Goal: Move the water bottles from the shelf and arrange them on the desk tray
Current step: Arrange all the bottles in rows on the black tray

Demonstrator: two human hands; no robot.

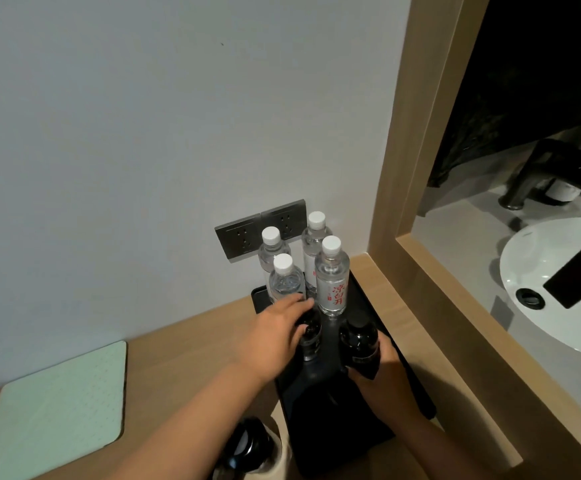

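Note:
A black tray (417, 386) lies on the wooden desk (195, 358) against the wall. Several clear water bottles with white caps stand upright at its far end; the nearest right one (332, 282) has red lettering, and another (283, 282) stands to its left. My left hand (278, 336) is closed around a dark bottle (311, 336) on the tray just in front of them. My right hand (380, 374) grips a second dark bottle (360, 339) from below, beside the first. Both dark bottles are upright and partly hidden by my fingers.
A pale green mat (57, 414) lies on the desk at left. A dark-topped object (251, 445) stands near the front edge. Grey wall sockets (244, 237) sit behind the bottles. A wooden frame (417, 202) at right borders an opening onto a white sink (559, 289).

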